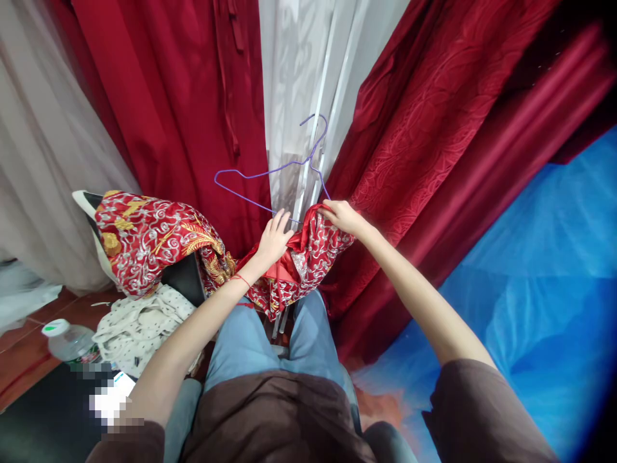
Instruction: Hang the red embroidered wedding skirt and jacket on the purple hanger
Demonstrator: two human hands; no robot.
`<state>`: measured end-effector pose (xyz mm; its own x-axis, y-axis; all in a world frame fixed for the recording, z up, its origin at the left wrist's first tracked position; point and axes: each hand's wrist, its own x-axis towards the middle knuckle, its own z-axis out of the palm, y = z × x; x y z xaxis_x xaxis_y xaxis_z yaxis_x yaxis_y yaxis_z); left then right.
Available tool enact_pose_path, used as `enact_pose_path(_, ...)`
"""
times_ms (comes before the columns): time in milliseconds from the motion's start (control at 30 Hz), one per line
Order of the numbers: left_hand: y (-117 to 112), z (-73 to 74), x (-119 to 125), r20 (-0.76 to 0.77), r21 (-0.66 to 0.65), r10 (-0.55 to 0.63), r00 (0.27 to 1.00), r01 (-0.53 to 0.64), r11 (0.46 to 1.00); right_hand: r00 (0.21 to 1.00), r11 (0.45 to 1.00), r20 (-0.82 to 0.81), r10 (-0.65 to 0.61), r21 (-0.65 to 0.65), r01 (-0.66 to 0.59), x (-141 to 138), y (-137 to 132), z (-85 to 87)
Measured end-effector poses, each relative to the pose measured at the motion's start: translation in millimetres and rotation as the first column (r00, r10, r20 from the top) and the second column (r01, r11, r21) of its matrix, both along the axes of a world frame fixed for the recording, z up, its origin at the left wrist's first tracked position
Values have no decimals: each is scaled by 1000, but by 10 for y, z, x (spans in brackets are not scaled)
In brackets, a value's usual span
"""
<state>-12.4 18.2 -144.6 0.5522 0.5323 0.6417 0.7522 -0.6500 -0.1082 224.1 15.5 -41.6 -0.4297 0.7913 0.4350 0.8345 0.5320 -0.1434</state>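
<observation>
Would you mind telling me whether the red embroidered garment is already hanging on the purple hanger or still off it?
Partly on: the red embroidered garment bunches over the purple hanger's right end, its left arm bare.

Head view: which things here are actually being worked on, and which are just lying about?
In hand:
- red embroidered garment, gripped by left hand and right hand
- purple wire hanger, at the left fingers

Lying about:
- water bottle
- white patterned cloth
- red curtains
</observation>
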Motion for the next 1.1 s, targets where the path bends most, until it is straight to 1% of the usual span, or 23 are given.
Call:
enact_pose_path(67,-44,-21,-90,75,-23,70,995,-68,997,998,998,29,-56,10,56,0,-5,2)
enact_pose_path(100,-64,-33,-145,95,-78,135,986,-128,989,995,996,48,-84,15,84,-3,-4,3)
enact_pose_path(133,-80,-40,-207,78,-178,217,973,-201,963,992,994,68,-110,20,108,-6,-1,1)
enact_pose_path(167,-92,-40,-274,21,-307,302,953,-281,909,988,991,85,-131,27,129,-10,4,-2)
enact_pose_path(200,-100,-29,-346,-66,-435,367,928,-358,826,984,989,99,-148,34,145,-12,11,-6)
enact_pose_path(233,-107,-4,-419,-161,-538,404,901,-423,729,981,987,110,-158,40,154,-12,19,-11)
enact_pose_path(267,-114,36,-490,-243,-605,415,877,-471,642,980,986,116,-162,46,158,-10,27,-16)
enact_pose_path(300,-125,93,-557,-299,-636,415,860,-503,585,980,986,118,-161,51,156,-6,36,-20)
enact_pose_path(333,-140,169,-617,-325,-642,415,850,-520,563,980,987,119,-157,54,152,1,44,-22)
enact_pose_path(367,-159,265,-667,-328,-633,421,846,-527,567,981,988,119,-150,54,144,10,50,-22)
enact_pose_path(433,-195,513,-744,-305,-602,446,841,-533,594,984,990,116,-138,55,132,30,51,-16)
enact_pose_path(533,-155,975,-835,-219,-539,497,840,-529,656,989,993,99,-114,55,109,51,12,8)
enact_pose_path(567,-100,1126,-869,-194,-526,523,830,-538,659,991,994,90,-95,54,91,50,-15,19)
enact_pose_path(600,-24,1261,-907,-171,-520,555,814,-554,651,994,996,79,-71,53,67,41,-48,29)
enact_pose_path(667,172,1454,-996,-133,-548,639,758,-593,589,998,998,60,-24,52,21,-1,-129,49)
enact_pose_path(733,385,1527,-1098,-48,-561,678,733,-582,589,998,999,57,-13,48,10,-72,-214,66)
enact_pose_path(833,660,1480,-1275,166,-553,685,709,-508,660,993,997,97,-68,36,65,-210,-326,86)
enact_pose_path(900,796,1435,-1418,332,-528,682,652,-470,707,987,995,125,-102,37,98,-318,-384,99)
enact_pose_path(967,887,1444,-1573,450,-506,672,588,-452,735,980,990,144,-136,42,131,-441,-431,113)
enact_pose_path(1000,913,1477,-1648,479,-490,665,573,-453,745,974,986,157,-163,42,159,-507,-450,120)
enact_pose_path(1033,923,1530,-1715,491,-464,653,576,-462,756,964,980,175,-198,38,195,-573,-467,127)
enact_pose_path(1100,900,1683,-1812,473,-379,622,624,-493,783,937,961,218,-273,28,274,-684,-492,140)
